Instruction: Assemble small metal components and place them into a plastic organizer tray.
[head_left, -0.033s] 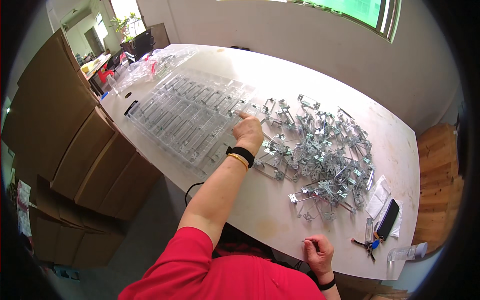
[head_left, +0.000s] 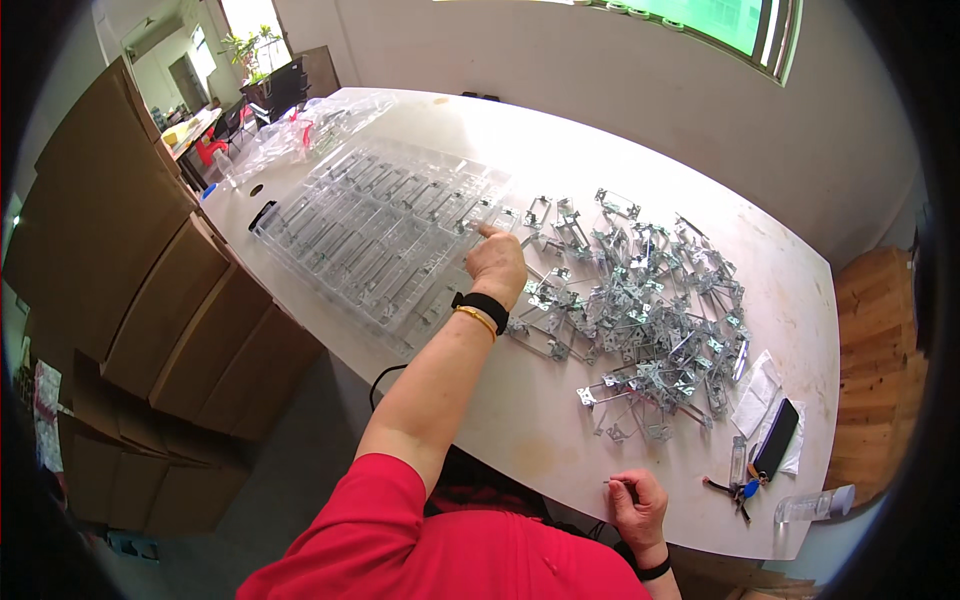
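Observation:
My left hand [head_left: 497, 265] reaches over the right end of a clear plastic compartment tray [head_left: 400, 345]. Its index finger stretches out to the edge of a compartment, while the other fingers are curled and partly hidden; I see nothing held in it. Slim metal brackets [head_left: 398, 187] lie in rows inside the tray. By the table's front edge, my right hand [head_left: 640, 505] is closed in a pinch. A thin dark tip [head_left: 607, 483] pokes out from its fingers, too small to name. To the right of the tray spreads a heap of loose metal brackets [head_left: 650, 310].
The white table [head_left: 530, 450] also bears a black phone [head_left: 776, 438] on white packets, keys [head_left: 745, 490] and a clear bottle [head_left: 812, 505] at the right corner. Plastic bags [head_left: 320, 130] lie at the far left. Cardboard boxes [head_left: 190, 310] stack up beside the table's left side.

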